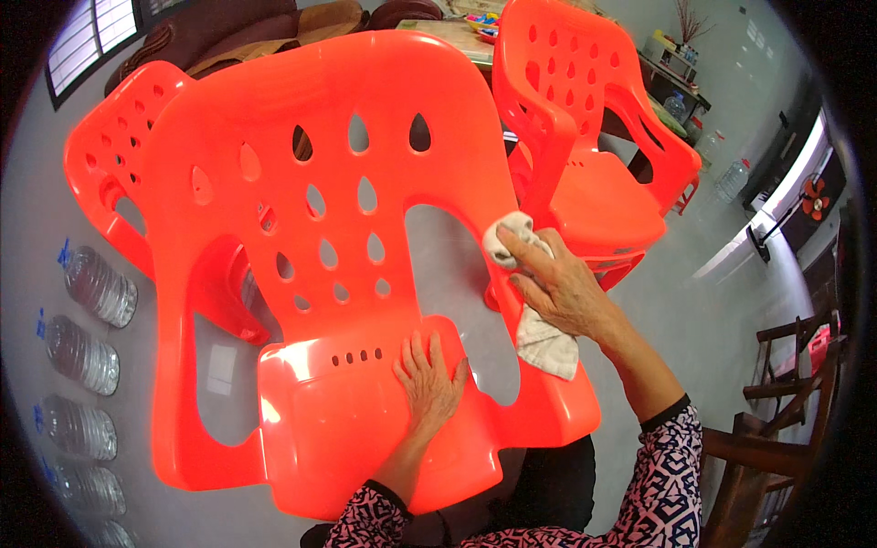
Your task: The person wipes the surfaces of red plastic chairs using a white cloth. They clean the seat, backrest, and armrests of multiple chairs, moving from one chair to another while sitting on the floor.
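Your left hand [427, 382] lies open and flat, fingers spread, on the seat of the bright orange moulded plastic chair [338, 274], which is tilted up toward you with its drop-shaped cut-outs facing the camera; your right hand [559, 285] is closed around a crumpled off-white cloth [539, 301], pressing its bunched top against the chair's right armrest edge while the loose end hangs below your palm; a second orange plastic chair [594, 155] stands upright just behind, to the right, and part of a third [110, 173] shows behind the left side; clear plastic water bottles [87, 347] lie in a row on the grey floor [722, 301] at the left; dark wooden furniture [776, 402] sits at the right edge.
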`<state>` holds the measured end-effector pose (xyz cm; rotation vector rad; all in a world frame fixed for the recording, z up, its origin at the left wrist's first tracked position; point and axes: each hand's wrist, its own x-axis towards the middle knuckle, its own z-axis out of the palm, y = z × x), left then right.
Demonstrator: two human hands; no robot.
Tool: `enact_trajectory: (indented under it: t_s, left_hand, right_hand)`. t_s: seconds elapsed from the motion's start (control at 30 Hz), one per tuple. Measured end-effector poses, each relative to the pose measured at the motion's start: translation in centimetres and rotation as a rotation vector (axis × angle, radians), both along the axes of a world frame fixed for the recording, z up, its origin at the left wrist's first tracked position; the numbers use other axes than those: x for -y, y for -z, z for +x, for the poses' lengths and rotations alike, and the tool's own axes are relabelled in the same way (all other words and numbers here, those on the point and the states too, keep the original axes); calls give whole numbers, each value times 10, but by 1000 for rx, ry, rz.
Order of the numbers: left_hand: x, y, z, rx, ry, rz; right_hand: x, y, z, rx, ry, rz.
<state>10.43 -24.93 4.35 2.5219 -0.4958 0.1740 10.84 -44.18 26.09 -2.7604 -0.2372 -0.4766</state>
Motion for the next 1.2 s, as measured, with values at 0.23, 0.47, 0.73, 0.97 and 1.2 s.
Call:
enact_trajectory:
  t_s: [0.23, 0.47, 0.73, 0.97, 1.2]
  left_hand:
    - [4, 6, 2, -85, 36, 44]
    - [-34, 11, 4, 43, 319, -40]
    - [-31, 16, 0, 89, 311, -67]
    - [-32, 15, 2, 78, 314, -91]
    - [-33, 8, 1, 37, 357, -106]
  right_hand:
    - [-17, -13, 23, 238, 35, -485]
    - [-49, -23, 116, 615, 93, -838]
    - [-77, -11, 135, 699, 115, -958]
    - [-88, -5, 141, 663, 15, -891]
    - [-121, -12, 182, 861, 378, -502]
